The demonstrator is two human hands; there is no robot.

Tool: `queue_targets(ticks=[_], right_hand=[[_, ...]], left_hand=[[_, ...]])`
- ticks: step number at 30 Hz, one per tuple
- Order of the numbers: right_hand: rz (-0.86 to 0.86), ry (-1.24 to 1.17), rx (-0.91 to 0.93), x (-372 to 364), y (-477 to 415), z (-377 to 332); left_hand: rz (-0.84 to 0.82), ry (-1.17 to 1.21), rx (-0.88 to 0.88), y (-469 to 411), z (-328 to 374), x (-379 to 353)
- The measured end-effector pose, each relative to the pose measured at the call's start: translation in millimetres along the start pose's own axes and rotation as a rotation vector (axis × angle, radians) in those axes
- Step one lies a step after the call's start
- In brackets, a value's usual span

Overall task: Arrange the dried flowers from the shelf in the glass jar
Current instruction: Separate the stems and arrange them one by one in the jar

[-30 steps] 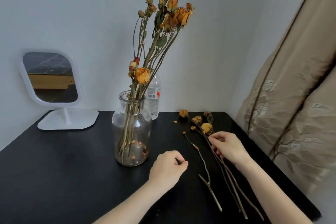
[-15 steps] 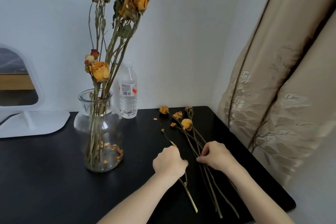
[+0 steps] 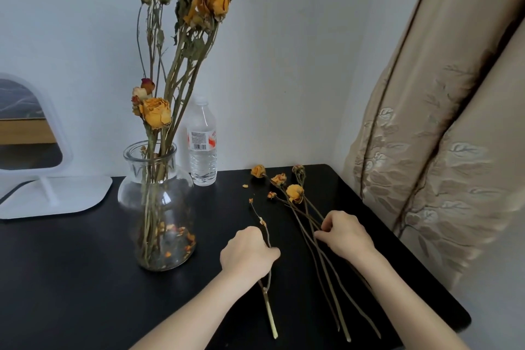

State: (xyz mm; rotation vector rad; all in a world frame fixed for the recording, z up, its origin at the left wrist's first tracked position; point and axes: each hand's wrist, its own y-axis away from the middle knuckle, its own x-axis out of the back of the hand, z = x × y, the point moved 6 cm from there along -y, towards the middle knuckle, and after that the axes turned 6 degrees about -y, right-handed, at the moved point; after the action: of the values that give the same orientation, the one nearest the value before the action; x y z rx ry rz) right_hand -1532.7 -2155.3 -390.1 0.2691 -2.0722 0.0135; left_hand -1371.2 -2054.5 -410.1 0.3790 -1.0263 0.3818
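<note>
My left hand (image 3: pixel 248 254): curled round one thin stem (image 3: pixel 270 310), low on the worktop (image 3: pixel 71 278). My right hand (image 3: pixel 345 233): fingers pinching the loose dried flowers (image 3: pixel 295 193) lying just right of it. Glass jar (image 3: pixel 157 207): upright, left of both hands, stems inside.

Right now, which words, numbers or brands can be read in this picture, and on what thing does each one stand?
The label on the bottle: fine print, a barcode and red marks, all too blurred to read.
No text shows on the jar, the mirror or the curtain.
</note>
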Motion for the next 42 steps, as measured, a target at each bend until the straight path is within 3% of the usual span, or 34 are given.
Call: queue_targets(ticks=[14, 19, 30, 42], right_hand=[[-0.016, 0.047, -0.030, 0, -3, 0], [-0.020, 0.022, -0.027, 1, -5, -1], [-0.125, -0.381, -0.010, 5, -12, 0], [-0.167, -0.501, 0.025, 6, -11, -12]], left_hand=[[0.070, 0.467, -0.038, 8, -31, 14], [0.082, 0.513, -0.025, 9, -35, 15], [0.096, 0.575, -0.026, 7, -37, 18], [0.126, 0.590, -0.052, 6, -40, 23]])
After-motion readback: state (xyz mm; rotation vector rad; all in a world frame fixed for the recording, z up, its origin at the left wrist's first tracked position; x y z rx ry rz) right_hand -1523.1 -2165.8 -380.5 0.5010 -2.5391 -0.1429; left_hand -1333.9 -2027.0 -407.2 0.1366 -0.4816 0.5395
